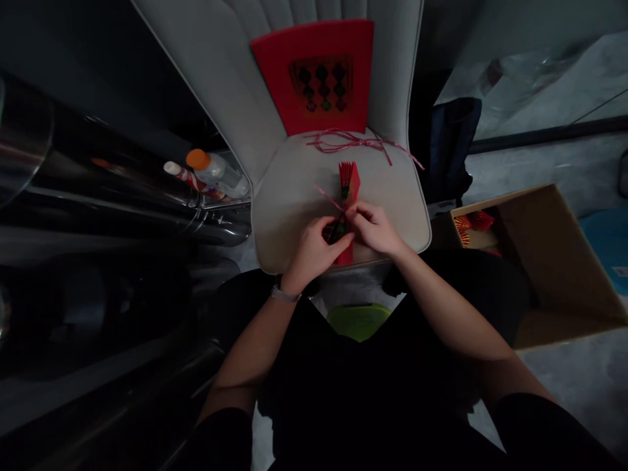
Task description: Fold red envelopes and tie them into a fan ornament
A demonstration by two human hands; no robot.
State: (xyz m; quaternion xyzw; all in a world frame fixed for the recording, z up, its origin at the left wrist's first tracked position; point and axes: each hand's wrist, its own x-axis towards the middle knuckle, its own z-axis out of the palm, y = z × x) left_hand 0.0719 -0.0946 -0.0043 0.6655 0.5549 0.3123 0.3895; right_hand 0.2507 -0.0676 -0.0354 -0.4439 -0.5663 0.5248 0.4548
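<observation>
A folded, pleated red paper strip (348, 182) lies on the seat of a pale chair (294, 190) in front of me. My left hand (314, 252) is closed around its middle. My right hand (375, 226) pinches a thin pink string (328, 195) at the same spot on the pleated paper. More of the pink string (358, 140) lies in loose loops farther back on the seat. A stack of flat red paper sheets (318, 75) with a dark diamond pattern leans against the chair back.
An open cardboard box (554, 261) with red folded pieces inside stands on the floor at the right. Two bottles (206, 173) stand left of the chair beside dark metal tubes. A green lid (358, 320) sits below the seat edge. A dark bag (454, 147) rests right of the chair.
</observation>
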